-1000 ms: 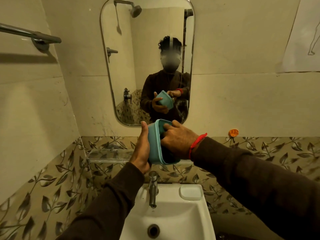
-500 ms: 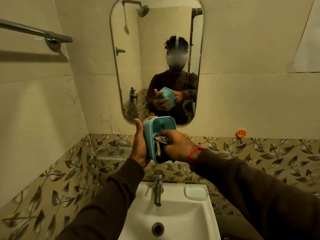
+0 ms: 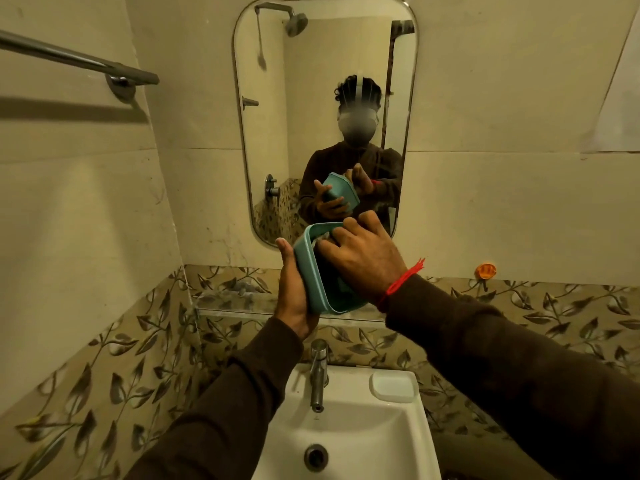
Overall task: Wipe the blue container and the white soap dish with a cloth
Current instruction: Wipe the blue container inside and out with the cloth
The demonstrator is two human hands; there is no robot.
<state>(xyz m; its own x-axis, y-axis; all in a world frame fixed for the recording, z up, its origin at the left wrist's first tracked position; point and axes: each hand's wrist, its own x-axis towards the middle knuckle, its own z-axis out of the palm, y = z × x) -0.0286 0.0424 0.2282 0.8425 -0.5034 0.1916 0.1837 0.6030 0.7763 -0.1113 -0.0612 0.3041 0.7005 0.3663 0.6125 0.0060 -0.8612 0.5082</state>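
Note:
I hold the blue container [image 3: 306, 263] up in front of the mirror, tilted on its side with the opening turned to the right. My left hand [image 3: 292, 292] grips its underside from the left. My right hand [image 3: 363, 258] reaches into the opening and presses a cloth [image 3: 323, 242] against the inside; only a small pale bit of cloth shows between the fingers. The white soap dish [image 3: 393, 386] lies on the right rear corner of the sink, apart from both hands.
A white sink [image 3: 349, 434] with a steel tap [image 3: 318, 372] is straight below my hands. A glass shelf [image 3: 235, 301] runs along the wall under the mirror [image 3: 325, 98]. A towel bar [image 3: 76, 60] juts out at upper left. An orange hook [image 3: 485, 270] is stuck on the right wall.
My right hand has slid up and deeper into the container, fingers now spread near its top rim. The container has tipped slightly, with my left hand lower on its base.

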